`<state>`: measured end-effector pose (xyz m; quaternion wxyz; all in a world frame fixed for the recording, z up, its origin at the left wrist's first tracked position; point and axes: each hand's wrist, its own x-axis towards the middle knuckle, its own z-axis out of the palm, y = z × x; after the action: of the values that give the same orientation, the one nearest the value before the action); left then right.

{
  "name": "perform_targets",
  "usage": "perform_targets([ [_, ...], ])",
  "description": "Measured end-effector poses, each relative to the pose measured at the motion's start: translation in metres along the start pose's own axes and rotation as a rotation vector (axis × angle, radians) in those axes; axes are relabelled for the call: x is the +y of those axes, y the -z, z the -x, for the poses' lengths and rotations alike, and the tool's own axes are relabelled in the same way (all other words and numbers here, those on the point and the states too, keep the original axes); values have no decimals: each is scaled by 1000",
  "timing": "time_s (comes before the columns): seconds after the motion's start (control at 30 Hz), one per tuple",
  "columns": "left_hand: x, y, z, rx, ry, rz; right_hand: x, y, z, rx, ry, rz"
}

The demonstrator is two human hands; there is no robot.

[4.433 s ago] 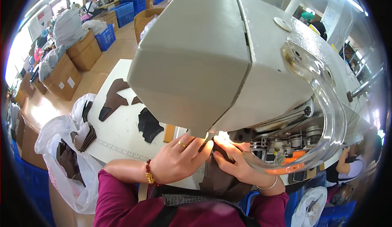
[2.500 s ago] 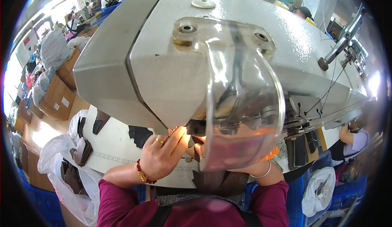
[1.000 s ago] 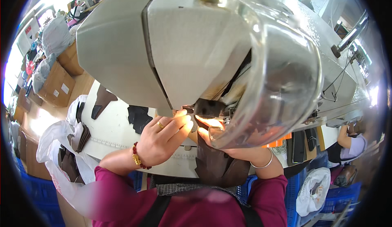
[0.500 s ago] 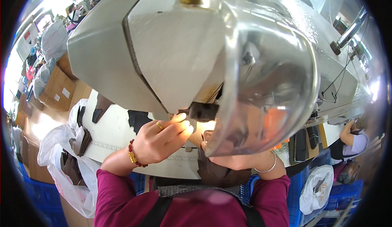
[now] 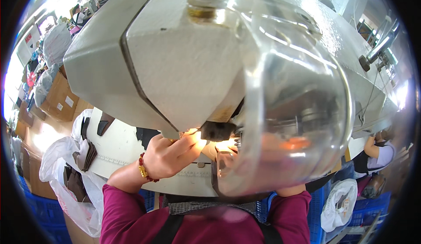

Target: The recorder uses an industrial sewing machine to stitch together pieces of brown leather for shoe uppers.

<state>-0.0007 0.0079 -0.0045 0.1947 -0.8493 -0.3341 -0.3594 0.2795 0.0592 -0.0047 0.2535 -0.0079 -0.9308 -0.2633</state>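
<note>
A large grey-white sewing machine head point(image 5: 184, 68) fills the upper middle, its clear plastic guard point(image 5: 302, 108) swung out over the right side. My left hand point(image 5: 169, 154) is raised beside the lit needle area, left of a dark block point(image 5: 217, 131) under the head. Its thumb and fingers are pinched together; whatever lies between them is too small to make out. Seen only blurred through the guard, my right hand point(image 5: 228, 165) is low on the right of the needle area. Its fingers are distorted there. A strip of brown leather-like material point(image 5: 214, 179) shows next to it.
A white worktable point(image 5: 118, 141) with a ruler strip lies below the machine. Dark cut pieces point(image 5: 146, 135) rest at its left. A white plastic bag point(image 5: 55, 165) holding brown pieces hangs at the left edge; another white bag point(image 5: 340, 204) is at lower right, near blue crates.
The machine and guard loom larger in view, the guard now covering more of my right hand and forearm. My left hand's fingers are more bunched beside the needle area.
</note>
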Motion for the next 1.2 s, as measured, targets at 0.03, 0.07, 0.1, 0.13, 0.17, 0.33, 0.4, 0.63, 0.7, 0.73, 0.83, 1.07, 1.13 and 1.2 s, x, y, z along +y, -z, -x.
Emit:
perform_targets([
  [0.03, -2, -3, 1, 11, 27, 10, 3, -1, -3, 28, -39, -47],
  [0.07, -2, -4, 2, 13, 28, 4, 4, -1, -6, 57, -76, -104],
  [0.1, -3, -4, 4, -18, 39, -28, 7, -3, -10, 90, -114, -153],
  [0.13, -3, -5, 6, -46, 64, -34, 8, -3, -14, 118, -152, -187],
  [0.17, -3, -5, 9, -74, 88, -41, 10, -4, -18, 150, -189, -218],
  [0.33, -13, -14, 16, -179, 165, 20, 9, 2, -32, 238, -443, -417],
  [0.4, -15, -19, 19, -58, 137, 76, 9, 6, -33, 230, -587, -513],
  [0.63, -19, -26, 23, -86, 156, 0, 19, 4, -32, 278, -386, -248],
  [0.7, -17, -26, 23, -66, 169, 19, 17, 3, -32, 234, -406, -231],
  [0.73, -17, -26, 23, -44, 168, 0, 16, 3, -32, 213, -415, -223],
  [0.83, -16, -26, 20, -25, 195, 11, 11, 0, -22, 178, -423, -151],
  [1.07, -23, -24, 9, 9, 168, 200, -15, -29, 35, 64, -799, -1118],
  [1.13, -23, -25, 6, 95, 98, 168, -20, -41, 41, -15, -765, -1020],
  [1.2, -23, -23, 5, 81, 127, 163, -20, -43, 39, -60, -748, -822],
])
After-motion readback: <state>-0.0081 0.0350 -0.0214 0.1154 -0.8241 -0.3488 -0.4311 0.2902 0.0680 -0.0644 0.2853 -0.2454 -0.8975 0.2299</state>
